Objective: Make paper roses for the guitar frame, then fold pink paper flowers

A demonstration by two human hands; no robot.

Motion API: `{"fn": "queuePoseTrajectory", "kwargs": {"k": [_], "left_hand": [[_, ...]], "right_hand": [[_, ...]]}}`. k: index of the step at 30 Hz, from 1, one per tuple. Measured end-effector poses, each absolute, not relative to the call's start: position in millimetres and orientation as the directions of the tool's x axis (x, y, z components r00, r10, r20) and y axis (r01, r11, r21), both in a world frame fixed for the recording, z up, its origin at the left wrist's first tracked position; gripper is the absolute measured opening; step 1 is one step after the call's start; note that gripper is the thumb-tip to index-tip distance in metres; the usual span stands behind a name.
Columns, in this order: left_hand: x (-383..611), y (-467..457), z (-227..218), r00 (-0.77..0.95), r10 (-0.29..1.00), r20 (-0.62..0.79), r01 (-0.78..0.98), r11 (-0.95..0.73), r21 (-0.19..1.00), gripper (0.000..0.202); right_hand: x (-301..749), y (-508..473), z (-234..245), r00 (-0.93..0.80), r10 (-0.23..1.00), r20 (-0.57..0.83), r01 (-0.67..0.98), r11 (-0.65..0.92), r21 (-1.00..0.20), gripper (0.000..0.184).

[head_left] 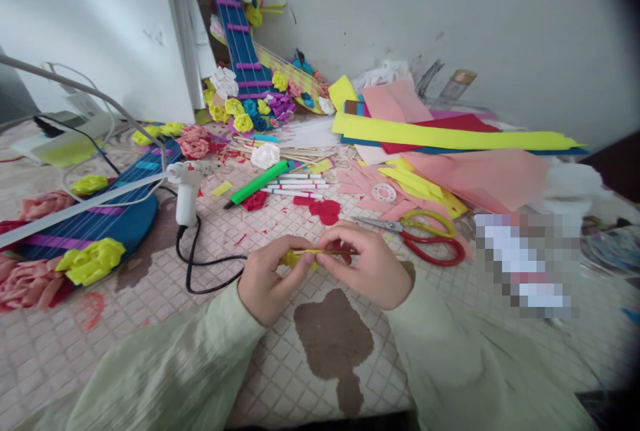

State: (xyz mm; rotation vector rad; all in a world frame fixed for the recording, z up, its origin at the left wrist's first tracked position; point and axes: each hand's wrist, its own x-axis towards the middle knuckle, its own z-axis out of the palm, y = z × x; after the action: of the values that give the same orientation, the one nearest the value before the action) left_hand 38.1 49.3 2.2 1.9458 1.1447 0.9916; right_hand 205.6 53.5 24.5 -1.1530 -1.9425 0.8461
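Note:
Above the near part of the table, my left hand (273, 277) pinches a small piece of yellow paper (290, 258) between thumb and fingers. Fingertip to fingertip with it, my right hand (370, 264) is closed on a thin brown stick (349, 253) at the yellow paper's right end. My fingers hide most of both. Scissors (433, 237) with red and yellow handles lie just beyond my right hand, blades pointing left. Left of my hands stands a white glue gun (187, 194) with a black cord. Red paper pieces (325, 211) lie just past my fingertips.
A blue paper guitar (245, 51) with paper flowers leans at the back; another blue one (130, 217) lies left. Yellow strips (450, 132) and pink sheets (480, 174) are piled right. A green glue stick-like tube (257, 184) and several markers (295, 185) lie mid-table.

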Motion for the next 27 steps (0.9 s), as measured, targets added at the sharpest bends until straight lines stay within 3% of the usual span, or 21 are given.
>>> {"fn": "queuePoseTrajectory", "kwargs": {"k": [4, 17, 27], "left_hand": [[37.0, 49.8, 2.7, 0.323, 0.905, 0.276, 0.418, -0.398, 0.817, 0.013], [41.3, 49.0, -5.9, 0.317, 0.928, 0.197, 0.354, -0.309, 0.883, 0.019], [39.9, 51.4, -2.5, 0.313, 0.938, 0.148, 0.312, -0.249, 0.917, 0.017]], "right_hand": [[209.5, 55.3, 24.5, -0.413, 0.872, 0.263, 0.443, 0.445, -0.779, 0.008], [208.6, 53.2, 21.3, -0.314, 0.909, 0.275, 0.500, 0.404, -0.766, 0.011], [202.9, 53.1, 20.2, -0.329, 0.869, 0.371, 0.557, 0.495, -0.666, 0.016]]}}
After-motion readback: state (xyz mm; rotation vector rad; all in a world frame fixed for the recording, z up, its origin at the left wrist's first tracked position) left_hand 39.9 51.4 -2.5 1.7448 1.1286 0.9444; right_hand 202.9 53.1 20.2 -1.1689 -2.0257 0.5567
